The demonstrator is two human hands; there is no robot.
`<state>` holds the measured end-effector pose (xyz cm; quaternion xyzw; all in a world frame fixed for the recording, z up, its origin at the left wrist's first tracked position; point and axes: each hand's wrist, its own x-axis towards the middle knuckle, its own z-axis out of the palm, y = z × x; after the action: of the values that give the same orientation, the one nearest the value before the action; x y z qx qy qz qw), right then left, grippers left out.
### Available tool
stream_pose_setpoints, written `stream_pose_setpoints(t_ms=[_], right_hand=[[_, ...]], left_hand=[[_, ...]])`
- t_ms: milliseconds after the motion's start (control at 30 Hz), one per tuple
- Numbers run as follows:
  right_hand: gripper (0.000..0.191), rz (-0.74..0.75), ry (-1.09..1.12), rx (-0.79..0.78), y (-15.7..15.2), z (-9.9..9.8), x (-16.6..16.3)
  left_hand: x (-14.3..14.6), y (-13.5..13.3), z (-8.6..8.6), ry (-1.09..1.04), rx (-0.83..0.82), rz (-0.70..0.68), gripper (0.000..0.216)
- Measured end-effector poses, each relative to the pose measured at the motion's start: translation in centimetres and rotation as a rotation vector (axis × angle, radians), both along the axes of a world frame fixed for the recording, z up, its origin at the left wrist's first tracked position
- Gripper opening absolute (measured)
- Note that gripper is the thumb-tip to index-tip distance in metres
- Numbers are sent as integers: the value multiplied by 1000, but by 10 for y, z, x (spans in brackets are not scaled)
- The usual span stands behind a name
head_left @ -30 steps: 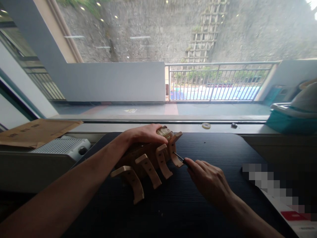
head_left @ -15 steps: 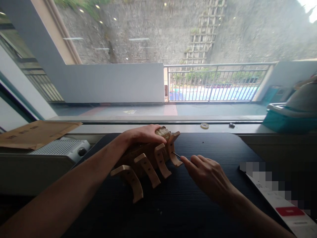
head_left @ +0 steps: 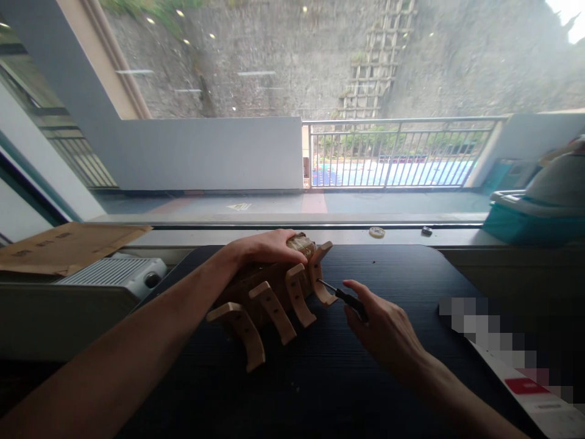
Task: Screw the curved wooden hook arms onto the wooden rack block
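Note:
A wooden hook rack point(head_left: 276, 274) with several curved, pale wooden hooks lies on the dark table. My left hand point(head_left: 267, 245) grips its body from above, thumb on the near side; a mottled brown end point(head_left: 300, 244) sticks out past the fingers. In my right hand point(head_left: 382, 320) is a screwdriver point(head_left: 351, 301) with a black handle and thin metal shaft. Its tip meets the lower hole of the rightmost hook point(head_left: 316, 268). My right fingers sit loosely round the handle, index finger raised a little. The other hooks show dark holes too.
The black table point(head_left: 397, 268) reaches to the window sill. On the sill lie a small tape roll point(head_left: 377, 232) and a dark small object point(head_left: 426, 231). A teal bin point(head_left: 516, 219) stands right, a white printed box point(head_left: 543, 399) near right, brown cardboard point(head_left: 68, 247) left.
My right hand has shifted slightly right and its fingers have loosened, so the screwdriver's black handle now shows. The left hand stays on the rack, which has barely moved.

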<state>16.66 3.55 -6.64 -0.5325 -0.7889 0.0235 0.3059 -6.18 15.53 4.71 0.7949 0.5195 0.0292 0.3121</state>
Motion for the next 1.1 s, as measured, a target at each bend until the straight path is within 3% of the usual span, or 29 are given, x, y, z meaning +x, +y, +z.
stream_pose_setpoints(t_ms=[133, 233, 333, 433, 533, 600, 767, 867, 1000, 1100], right_hand=[[39, 90, -408, 328, 4, 8, 7], [36, 108, -414, 379, 7, 2, 4], [28, 58, -165, 291, 5, -9, -6], [26, -44, 219, 32, 0, -17, -13], [30, -89, 361, -185, -2, -16, -14], [29, -76, 279, -176, -2, -11, -10], [38, 17, -275, 189, 0, 6, -1], [38, 67, -426, 316, 3, 8, -1], [27, 59, -260, 263, 5, -2, -6], [20, -18, 119, 25, 4, -10, -11]], left_hand=[[-2, 2, -2, 6, 2, -9, 60], [-2, 2, -3, -4, -4, -15, 58], [-1, 1, -1, -2, -3, -21, 57], [1, -1, 1, 4, 10, -27, 57], [3, -4, 4, 22, 23, -16, 56], [4, -6, 5, 37, 19, 1, 54], [5, -4, 5, 39, 3, 14, 58], [4, -2, 3, 17, -14, -4, 55], [3, -2, 2, -22, -36, -23, 53], [3, -3, 2, 2, -30, -3, 55]])
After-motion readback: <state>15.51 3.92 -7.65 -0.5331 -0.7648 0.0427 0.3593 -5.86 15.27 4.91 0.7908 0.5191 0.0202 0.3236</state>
